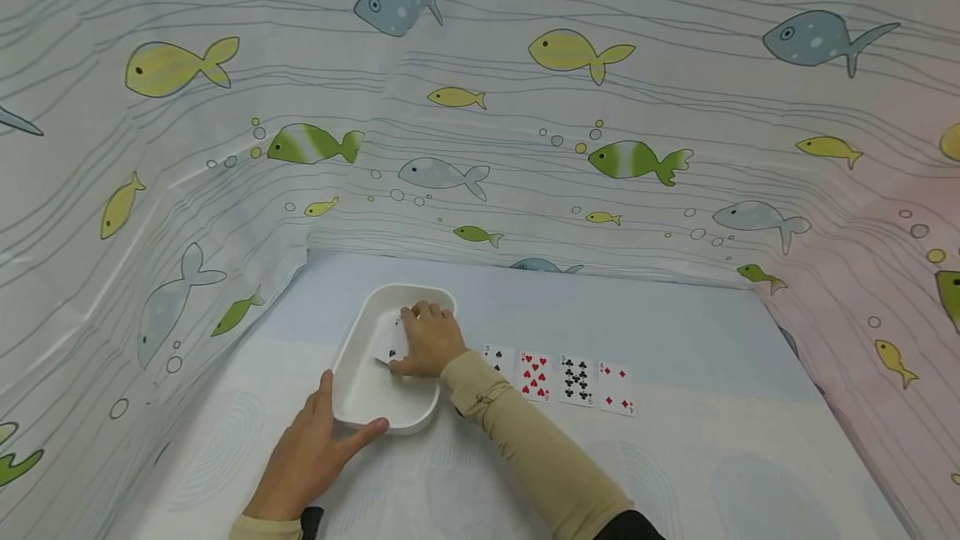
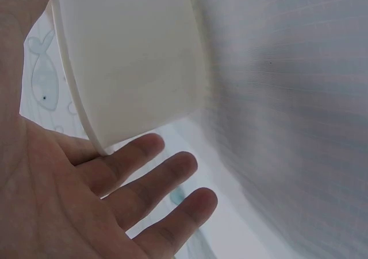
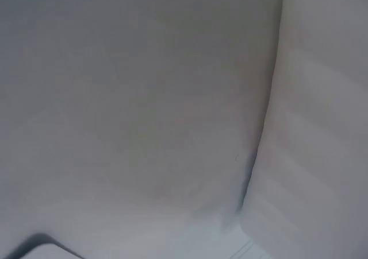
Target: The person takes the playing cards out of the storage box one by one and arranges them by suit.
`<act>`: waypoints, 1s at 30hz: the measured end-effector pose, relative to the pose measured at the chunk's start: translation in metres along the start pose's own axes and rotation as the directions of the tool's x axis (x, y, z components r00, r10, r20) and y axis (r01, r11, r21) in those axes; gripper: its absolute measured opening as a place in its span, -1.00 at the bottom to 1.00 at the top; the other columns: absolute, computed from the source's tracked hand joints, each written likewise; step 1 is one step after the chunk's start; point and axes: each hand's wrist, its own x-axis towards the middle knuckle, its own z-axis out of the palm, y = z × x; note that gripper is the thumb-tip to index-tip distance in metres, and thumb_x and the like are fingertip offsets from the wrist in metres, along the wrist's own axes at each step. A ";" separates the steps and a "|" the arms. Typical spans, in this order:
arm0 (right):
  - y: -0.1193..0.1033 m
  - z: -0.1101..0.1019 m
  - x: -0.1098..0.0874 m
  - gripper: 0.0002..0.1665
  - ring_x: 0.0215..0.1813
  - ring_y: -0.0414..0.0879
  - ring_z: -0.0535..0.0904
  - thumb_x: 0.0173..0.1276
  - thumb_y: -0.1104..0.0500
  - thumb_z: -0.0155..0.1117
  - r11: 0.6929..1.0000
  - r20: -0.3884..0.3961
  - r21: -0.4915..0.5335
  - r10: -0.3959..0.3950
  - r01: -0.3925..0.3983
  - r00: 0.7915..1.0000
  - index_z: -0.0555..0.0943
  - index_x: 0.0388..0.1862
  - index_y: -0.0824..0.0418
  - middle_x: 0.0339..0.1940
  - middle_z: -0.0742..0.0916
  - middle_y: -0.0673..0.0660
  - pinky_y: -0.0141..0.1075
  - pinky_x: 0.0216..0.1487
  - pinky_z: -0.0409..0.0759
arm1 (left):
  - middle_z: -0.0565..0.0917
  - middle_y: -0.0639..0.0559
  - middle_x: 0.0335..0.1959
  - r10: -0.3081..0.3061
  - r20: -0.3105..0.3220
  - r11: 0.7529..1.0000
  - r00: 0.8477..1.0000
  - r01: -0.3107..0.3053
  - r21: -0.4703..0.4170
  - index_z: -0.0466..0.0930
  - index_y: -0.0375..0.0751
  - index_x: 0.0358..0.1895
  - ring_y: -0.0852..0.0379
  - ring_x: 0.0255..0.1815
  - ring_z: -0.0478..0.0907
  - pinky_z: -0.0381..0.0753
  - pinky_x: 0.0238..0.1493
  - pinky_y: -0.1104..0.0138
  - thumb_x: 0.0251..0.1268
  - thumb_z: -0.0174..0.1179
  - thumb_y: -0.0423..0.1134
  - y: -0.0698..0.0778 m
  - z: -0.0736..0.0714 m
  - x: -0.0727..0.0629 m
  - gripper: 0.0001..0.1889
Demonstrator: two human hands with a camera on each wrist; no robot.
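Four playing cards (image 1: 577, 380) lined up beside a white tray (image 1: 386, 398), another card (image 1: 395, 342) pinched inside by the right hand (image 1: 429, 340), left hand (image 1: 309, 442) unclenched, touching the tray.

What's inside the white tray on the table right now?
Inside the white tray, at least one playing card with black marks shows. The right hand covers part of it and the tray floor beneath, so anything under there can't be seen.

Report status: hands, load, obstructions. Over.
Left hand touching rounded white plastic tray. Right hand gripping white rectangular playing card, black pips, inside. No obstruction visible.
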 end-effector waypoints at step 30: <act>0.019 -0.058 -0.058 0.08 0.14 -0.09 0.36 -0.01 -0.30 0.40 0.967 -0.176 0.241 -0.042 0.085 0.983 0.35 0.50 0.05 0.25 0.46 0.09 -0.24 0.11 0.49 | 0.16 -0.53 0.47 -0.036 0.026 0.999 0.999 0.036 0.003 -0.34 -0.46 0.60 -0.50 0.36 0.30 0.35 0.26 -0.30 0.13 0.15 0.56 0.001 -0.001 0.001 0.38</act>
